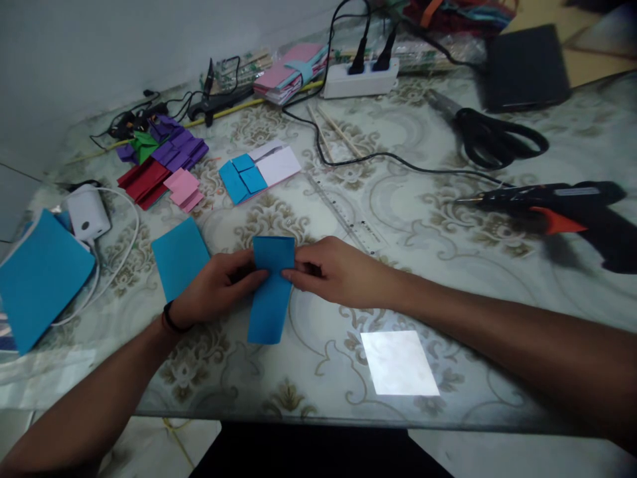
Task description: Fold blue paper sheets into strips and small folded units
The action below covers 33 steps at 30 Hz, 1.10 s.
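A narrow strip of blue paper [271,302] is held between my two hands near its upper end, with a fold line along its top edge. My left hand [219,285] pinches the strip's left edge, thumb in front and fingers partly hidden behind. On the opposite edge, my right hand [331,272] grips it the same way. Another blue sheet [180,255] lies flat by my left hand, partly covered by it. Beyond the hands rest folded blue pieces [243,177] on white and pink paper [279,166].
A hot glue gun [562,206] and black scissors [490,136] lie on the right. A clear ruler [348,216] is ahead of my hands. Folded purple paper [179,147], a white power strip [361,79] with cords, a larger blue sheet [44,275] and a white charger [88,212] lie around.
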Tool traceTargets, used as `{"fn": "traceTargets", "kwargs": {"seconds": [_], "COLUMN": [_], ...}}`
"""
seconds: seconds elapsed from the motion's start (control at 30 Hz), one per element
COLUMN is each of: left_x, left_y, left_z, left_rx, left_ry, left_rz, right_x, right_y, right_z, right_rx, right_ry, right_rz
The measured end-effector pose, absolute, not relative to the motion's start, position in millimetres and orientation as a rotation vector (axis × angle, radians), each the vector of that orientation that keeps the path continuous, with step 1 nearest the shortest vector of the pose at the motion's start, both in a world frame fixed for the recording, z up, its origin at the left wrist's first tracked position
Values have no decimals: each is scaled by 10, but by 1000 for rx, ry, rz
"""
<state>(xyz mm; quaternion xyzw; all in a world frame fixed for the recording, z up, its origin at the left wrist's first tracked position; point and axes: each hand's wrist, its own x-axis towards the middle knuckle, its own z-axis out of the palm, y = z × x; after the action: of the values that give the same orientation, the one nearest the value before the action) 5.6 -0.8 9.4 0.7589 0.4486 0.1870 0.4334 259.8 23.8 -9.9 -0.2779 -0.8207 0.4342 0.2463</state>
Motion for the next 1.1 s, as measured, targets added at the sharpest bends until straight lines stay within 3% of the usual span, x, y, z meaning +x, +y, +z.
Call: {"fn": "traceTargets", "kwargs": {"seconds": [1.1], "left_x": [64], "left_y": [5], "left_z": [78], "left_rx": [1882], "left_ry": [1077], "left_rz": [486], "right_x": [2598], "right_y": [238], "right_z": [-114], "right_rx": [-744], "right_ry": [-2215], "right_rz": [1146]}}
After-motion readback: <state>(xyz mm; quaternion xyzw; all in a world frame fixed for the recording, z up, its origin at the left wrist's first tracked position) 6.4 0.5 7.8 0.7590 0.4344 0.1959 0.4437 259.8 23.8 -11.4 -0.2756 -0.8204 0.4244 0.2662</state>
